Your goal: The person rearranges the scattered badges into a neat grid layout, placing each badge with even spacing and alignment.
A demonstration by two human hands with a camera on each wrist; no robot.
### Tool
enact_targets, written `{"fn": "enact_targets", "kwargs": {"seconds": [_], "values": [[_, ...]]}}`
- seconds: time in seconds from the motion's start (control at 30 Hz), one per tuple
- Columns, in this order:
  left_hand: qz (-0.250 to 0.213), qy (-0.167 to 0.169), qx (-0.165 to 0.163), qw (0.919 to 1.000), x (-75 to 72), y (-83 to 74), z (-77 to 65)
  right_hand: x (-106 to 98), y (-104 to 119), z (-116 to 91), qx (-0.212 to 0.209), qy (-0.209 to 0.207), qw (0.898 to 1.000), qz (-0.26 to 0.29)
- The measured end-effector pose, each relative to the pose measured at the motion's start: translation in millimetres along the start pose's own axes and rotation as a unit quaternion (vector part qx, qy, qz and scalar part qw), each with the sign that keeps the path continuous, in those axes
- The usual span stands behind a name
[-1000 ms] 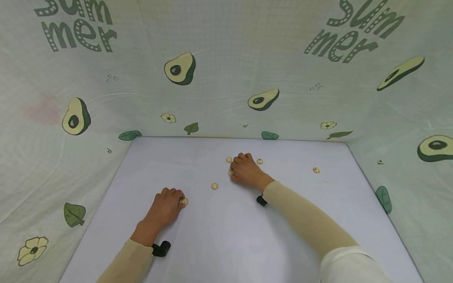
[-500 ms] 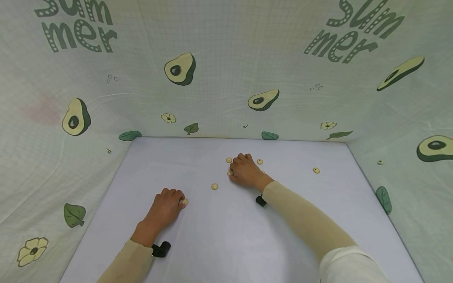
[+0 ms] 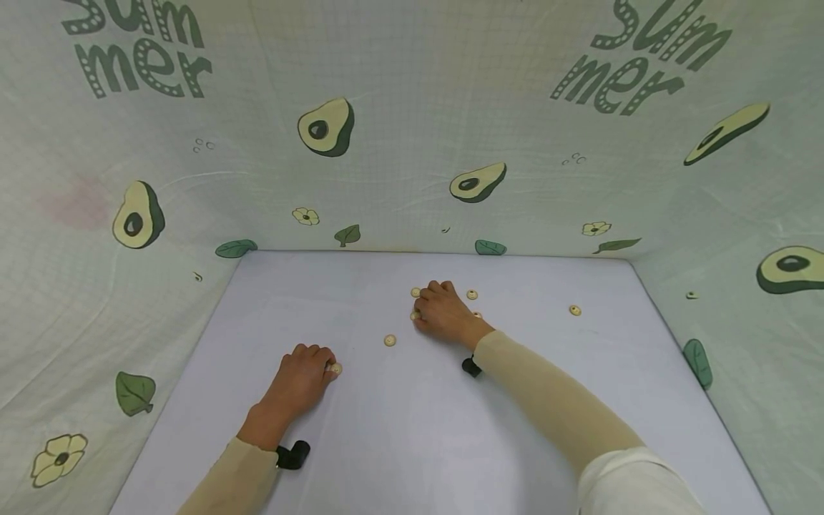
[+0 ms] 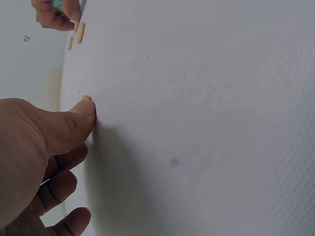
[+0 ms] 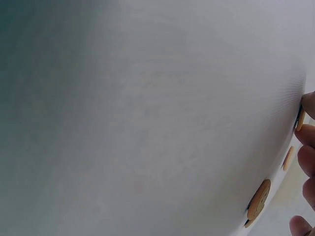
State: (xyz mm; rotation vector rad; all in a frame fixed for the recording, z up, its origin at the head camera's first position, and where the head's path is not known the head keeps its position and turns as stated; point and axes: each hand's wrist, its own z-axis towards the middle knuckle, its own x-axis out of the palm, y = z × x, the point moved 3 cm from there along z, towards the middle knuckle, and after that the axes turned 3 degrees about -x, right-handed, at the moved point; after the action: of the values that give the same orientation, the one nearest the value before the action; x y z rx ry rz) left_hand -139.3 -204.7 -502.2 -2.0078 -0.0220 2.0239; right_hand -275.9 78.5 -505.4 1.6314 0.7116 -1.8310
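Observation:
My left hand [image 3: 301,379] rests low over the white tabletop and pinches a small round wooden disc [image 3: 336,368] at its right side. In the left wrist view, the tip of that disc [image 4: 86,98] shows past the thumb. Farther back, my right hand [image 3: 444,315] pinches another wooden disc [image 3: 415,315] against the table. The right wrist view has this disc [image 5: 300,118] edge-on between thumb and finger. Just beyond the right fingers lies a third disc [image 3: 415,292]. Between the hands is a pale disc [image 3: 390,340], touched by neither.
Behind the right hand sits a disc [image 3: 472,295], with another disc [image 3: 477,315] partly covered by the wrist. Off to the right lies a lone disc [image 3: 575,310]. Printed cloth [image 3: 399,207] hangs around the back and sides of the white table [image 3: 386,443].
My right hand has slid slightly left with its disc, uncovering part of a disc beside the wrist. The left hand has kept its place and its hold.

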Motion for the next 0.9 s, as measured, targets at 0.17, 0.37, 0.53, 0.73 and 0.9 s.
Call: {"fn": "enact_targets", "kwargs": {"seconds": [0.17,0.37,0.53,0.73,0.9], "values": [[-0.004,0.001,0.002,1.0,1.5,-0.7,0.4,-4,-2,-5,0.014,0.006,1.0,0.009],[-0.011,0.006,0.0,0.9999,1.0,0.3,-0.3,-15,-16,-19,0.044,-0.01,0.999,-0.006],[-0.01,0.005,0.005,0.9999,1.2,0.7,-1.3,-23,-41,-46,0.071,-0.039,0.997,-0.008],[-0.007,0.003,0.007,0.9999,1.5,0.3,-0.8,-28,-80,-89,0.106,-0.051,0.993,-0.029],[-0.01,0.007,0.006,0.9999,1.4,0.1,-0.7,-37,-115,-124,0.141,-0.041,0.988,-0.052]]}}
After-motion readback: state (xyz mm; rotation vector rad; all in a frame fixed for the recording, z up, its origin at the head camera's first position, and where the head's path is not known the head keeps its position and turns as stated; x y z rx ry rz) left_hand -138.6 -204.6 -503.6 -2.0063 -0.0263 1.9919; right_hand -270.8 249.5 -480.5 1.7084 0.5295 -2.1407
